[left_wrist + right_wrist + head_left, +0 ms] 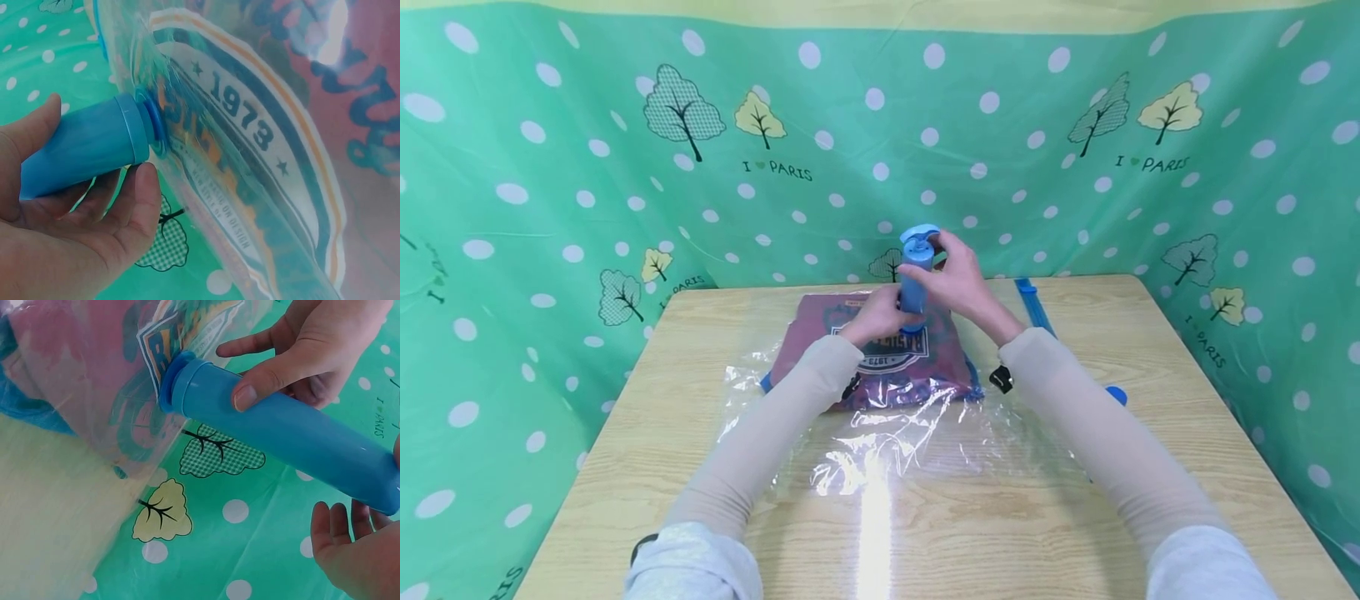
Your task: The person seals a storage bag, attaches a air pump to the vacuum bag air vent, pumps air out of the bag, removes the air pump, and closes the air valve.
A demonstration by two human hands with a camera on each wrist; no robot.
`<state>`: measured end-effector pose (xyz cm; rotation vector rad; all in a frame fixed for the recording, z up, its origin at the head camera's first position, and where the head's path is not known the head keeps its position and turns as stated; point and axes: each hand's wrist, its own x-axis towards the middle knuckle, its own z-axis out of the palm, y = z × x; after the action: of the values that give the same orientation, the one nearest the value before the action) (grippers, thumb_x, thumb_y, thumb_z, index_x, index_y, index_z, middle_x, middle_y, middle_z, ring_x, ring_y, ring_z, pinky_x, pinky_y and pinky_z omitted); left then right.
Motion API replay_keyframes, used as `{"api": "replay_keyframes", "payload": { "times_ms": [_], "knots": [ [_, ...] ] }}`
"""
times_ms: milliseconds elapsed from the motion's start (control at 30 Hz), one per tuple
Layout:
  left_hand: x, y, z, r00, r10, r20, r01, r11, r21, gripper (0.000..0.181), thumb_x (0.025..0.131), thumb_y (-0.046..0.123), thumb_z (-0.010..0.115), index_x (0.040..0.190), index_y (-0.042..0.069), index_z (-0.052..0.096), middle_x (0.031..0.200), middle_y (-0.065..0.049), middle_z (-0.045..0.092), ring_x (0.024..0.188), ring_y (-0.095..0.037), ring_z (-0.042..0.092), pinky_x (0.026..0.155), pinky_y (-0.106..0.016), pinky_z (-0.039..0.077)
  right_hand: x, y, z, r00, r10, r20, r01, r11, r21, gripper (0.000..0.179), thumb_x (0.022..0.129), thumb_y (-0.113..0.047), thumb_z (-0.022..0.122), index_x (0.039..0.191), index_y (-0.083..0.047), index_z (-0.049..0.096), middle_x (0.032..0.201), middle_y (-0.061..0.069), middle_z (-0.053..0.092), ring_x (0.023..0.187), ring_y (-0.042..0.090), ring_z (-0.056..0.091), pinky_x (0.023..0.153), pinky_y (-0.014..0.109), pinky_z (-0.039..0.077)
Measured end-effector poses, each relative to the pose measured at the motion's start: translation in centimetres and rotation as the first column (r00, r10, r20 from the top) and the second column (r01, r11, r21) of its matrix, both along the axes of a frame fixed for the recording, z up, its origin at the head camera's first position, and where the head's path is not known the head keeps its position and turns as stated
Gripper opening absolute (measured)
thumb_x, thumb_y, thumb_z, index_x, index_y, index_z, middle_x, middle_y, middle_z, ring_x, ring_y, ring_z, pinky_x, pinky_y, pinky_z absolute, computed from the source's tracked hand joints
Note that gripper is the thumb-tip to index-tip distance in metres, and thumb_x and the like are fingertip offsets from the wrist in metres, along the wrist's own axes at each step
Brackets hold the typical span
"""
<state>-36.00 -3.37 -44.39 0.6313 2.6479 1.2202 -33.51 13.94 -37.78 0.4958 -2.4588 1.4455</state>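
A blue cylindrical hand pump [914, 279] stands upright on a clear plastic storage bag [917, 437]. Inside the bag lies a folded maroon garment [808, 333] with a "1973" print. In the left wrist view the pump's flanged end meets a round blue valve [150, 122] on the bag. My left hand [877, 317] holds the lower barrel, thumb on one side and fingers on the other. At the top, my right hand [958, 279] grips the pump near its blue handle [920, 232]; part of that grip lies outside the right wrist view.
The bag rests on a light wooden table [647, 475]. A blue zip strip [1036, 307] runs along the bag's right side. A round blue cap [1116, 394] lies beside my right forearm. Behind the table hangs a green dotted curtain [850, 108].
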Motion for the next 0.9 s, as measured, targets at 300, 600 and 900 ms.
{"api": "replay_keyframes", "payload": {
  "times_ms": [300, 600, 900],
  "knots": [
    [-0.01, -0.03, -0.08, 1.0, -0.019, 0.002, 0.019, 1.0, 0.012, 0.053, 0.096, 0.019, 0.079, 0.14, -0.003, 0.059, 0.13, -0.02, 0.068, 0.117, -0.034, 0.068, 0.102, -0.043, 0.053, 0.09, 0.32, -0.12, 0.999, 0.034, 0.038, -0.033, 0.999, -0.012, 0.059, 0.098, -0.029, 0.077, 0.145, -0.002, 0.055, 0.14, 0.017, 0.061, 0.117, 0.03, 0.062, 0.097, 0.045, 0.054],
    [0.02, -0.05, -0.16, 1.0, -0.01, 0.009, 0.01, 1.0, 0.013, 0.055, 0.096, 0.018, 0.079, 0.141, -0.003, 0.057, 0.131, -0.021, 0.068, 0.118, -0.034, 0.067, 0.102, -0.044, 0.053, 0.11, 0.23, -0.25, 1.0, 0.027, 0.007, -0.027, 1.0, 0.016, 0.058, 0.101, -0.026, 0.074, 0.148, 0.0, 0.054, 0.136, 0.019, 0.063, 0.115, 0.032, 0.063, 0.09, 0.043, 0.055],
    [0.09, -0.08, 0.13, 1.0, -0.021, 0.001, 0.021, 1.0, -0.005, 0.052, 0.097, 0.016, 0.077, 0.141, -0.003, 0.058, 0.132, -0.021, 0.067, 0.119, -0.034, 0.066, 0.105, -0.042, 0.051, 0.02, -0.04, -0.39, 1.0, -0.007, -0.023, 0.007, 1.0, 0.028, 0.061, 0.097, -0.035, 0.08, 0.145, -0.006, 0.056, 0.123, 0.012, 0.063, 0.108, 0.025, 0.061, 0.083, 0.041, 0.055]
  ]
}}
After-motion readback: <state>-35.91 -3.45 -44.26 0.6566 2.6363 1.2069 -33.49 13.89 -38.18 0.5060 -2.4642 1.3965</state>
